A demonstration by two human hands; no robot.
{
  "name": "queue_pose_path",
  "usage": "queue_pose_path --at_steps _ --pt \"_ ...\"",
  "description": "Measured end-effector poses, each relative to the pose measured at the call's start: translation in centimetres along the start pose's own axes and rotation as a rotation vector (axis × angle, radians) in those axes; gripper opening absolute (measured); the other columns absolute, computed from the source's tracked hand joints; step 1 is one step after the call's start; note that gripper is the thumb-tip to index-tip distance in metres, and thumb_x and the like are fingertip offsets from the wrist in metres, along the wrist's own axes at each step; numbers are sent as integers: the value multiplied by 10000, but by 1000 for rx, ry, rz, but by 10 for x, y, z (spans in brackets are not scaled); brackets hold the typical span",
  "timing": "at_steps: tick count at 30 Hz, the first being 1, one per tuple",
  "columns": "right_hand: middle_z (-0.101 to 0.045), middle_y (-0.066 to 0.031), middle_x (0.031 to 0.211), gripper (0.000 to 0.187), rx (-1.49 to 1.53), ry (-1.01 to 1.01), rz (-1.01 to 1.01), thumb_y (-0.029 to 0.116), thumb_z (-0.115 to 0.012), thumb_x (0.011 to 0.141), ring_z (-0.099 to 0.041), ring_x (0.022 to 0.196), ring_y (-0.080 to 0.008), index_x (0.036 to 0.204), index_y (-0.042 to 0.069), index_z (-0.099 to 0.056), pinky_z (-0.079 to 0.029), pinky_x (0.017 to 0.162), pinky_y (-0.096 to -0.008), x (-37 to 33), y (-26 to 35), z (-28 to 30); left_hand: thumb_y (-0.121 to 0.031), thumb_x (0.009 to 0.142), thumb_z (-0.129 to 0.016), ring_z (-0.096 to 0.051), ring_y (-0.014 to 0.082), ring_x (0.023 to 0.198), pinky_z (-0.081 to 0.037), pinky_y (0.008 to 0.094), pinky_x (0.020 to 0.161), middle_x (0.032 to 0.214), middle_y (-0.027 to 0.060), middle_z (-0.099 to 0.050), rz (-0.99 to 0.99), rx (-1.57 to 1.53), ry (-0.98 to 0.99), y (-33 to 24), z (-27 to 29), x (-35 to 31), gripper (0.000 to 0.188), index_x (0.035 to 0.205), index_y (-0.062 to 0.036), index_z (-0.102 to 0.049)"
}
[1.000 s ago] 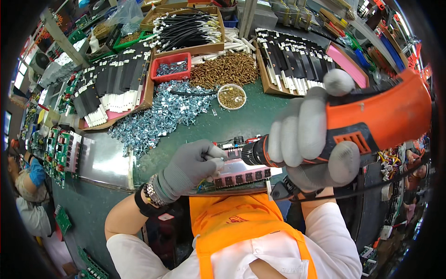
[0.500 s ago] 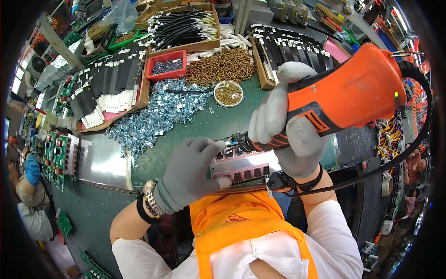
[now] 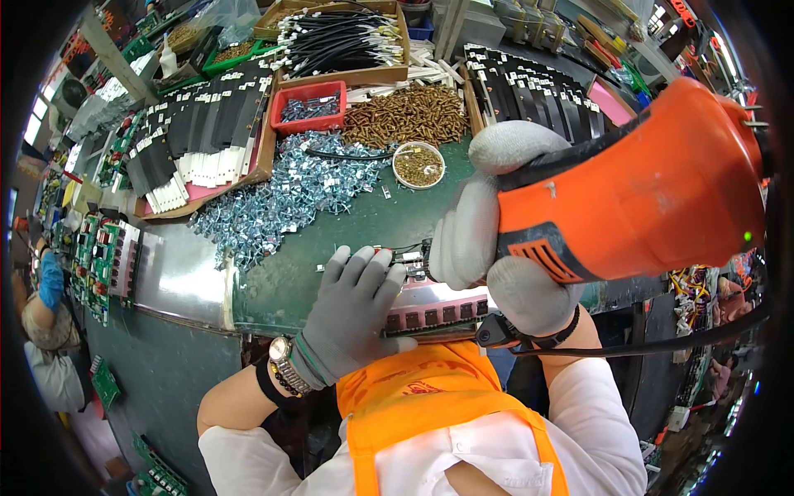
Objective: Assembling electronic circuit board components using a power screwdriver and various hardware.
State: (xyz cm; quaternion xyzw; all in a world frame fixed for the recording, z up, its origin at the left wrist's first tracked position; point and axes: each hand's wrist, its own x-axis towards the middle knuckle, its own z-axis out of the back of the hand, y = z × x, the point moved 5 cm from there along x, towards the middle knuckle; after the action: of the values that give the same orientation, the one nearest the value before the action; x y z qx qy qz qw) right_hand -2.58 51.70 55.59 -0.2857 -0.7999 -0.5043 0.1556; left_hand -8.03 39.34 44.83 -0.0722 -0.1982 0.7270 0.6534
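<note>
My right hand (image 3: 468, 236), in a grey glove, is wrapped round a large orange and black electric screwdriver (image 3: 628, 194). The tool lies slanted, its thick end and cable up at the right. Its tip is hidden behind my fingers, over the assembly in front of me. That assembly, a metal strip with a row of black square components (image 3: 438, 314), lies by the table's near edge. My left hand (image 3: 347, 302), gloved too, rests with fingers spread at the strip's left end. Small parts and thin wires show just beyond its fingertips.
Beyond my hands lie a heap of silvery metal clips (image 3: 289, 190), a pile of brass screws (image 3: 409, 116), a round white tub (image 3: 418, 165) and a red bin (image 3: 309, 107). Black strips fill trays on both sides. Green circuit boards (image 3: 103, 264) stand left, near another person's blue-gloved hand (image 3: 51, 281).
The screwdriver has come nearer and its thick end has swung lower and to the right. My left hand's fingers have straightened and spread away from the tool's tip.
</note>
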Motion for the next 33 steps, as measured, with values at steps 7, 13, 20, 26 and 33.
queue_pose_path --at_steps 7,13,20,26,33 --pt "-521 -38 670 724 -60 -111 -36 256 -780 799 -462 503 -141 1336 30 -351 -396 510 -315 -2 -11 0 -512 632 -769 -394 361 1248 -245 547 1079 1301 196 -448 -6 21 34 1 -4 1 884 1281 -1 -453" --pt "-524 -42 666 678 -13 -86 -58 243 -771 809 -459 504 -139 1306 22 -366 -388 502 -315 -2 -13 3 -532 654 -747 -386 354 1257 -235 535 1088 1308 197 -442 -8 47 34 0 -3 1 874 1285 -1 -456" --pt "-528 -47 662 625 39 -64 -69 229 -759 820 -456 505 -136 1270 13 -383 -378 492 -314 -3 -12 7 -539 670 -744 -417 349 1232 -255 528 1070 1287 150 -500 4 52 14 0 -2 2 755 1252 -102 -546" --pt "-519 -44 643 569 42 50 -18 216 -764 814 -443 479 -147 1214 21 -409 -373 479 -319 8 -5 1 -558 643 -754 -452 340 1180 -313 502 1034 1243 121 -534 29 42 17 1 -4 4 754 1220 -111 -565" --pt "-508 -44 624 533 -71 145 -5 212 -733 839 -441 466 -158 1221 35 -408 -371 465 -329 8 -4 -7 -536 660 -741 -400 350 1244 -257 517 1078 1304 194 -451 -22 46 -20 0 2 -1 870 1288 -3 -459"
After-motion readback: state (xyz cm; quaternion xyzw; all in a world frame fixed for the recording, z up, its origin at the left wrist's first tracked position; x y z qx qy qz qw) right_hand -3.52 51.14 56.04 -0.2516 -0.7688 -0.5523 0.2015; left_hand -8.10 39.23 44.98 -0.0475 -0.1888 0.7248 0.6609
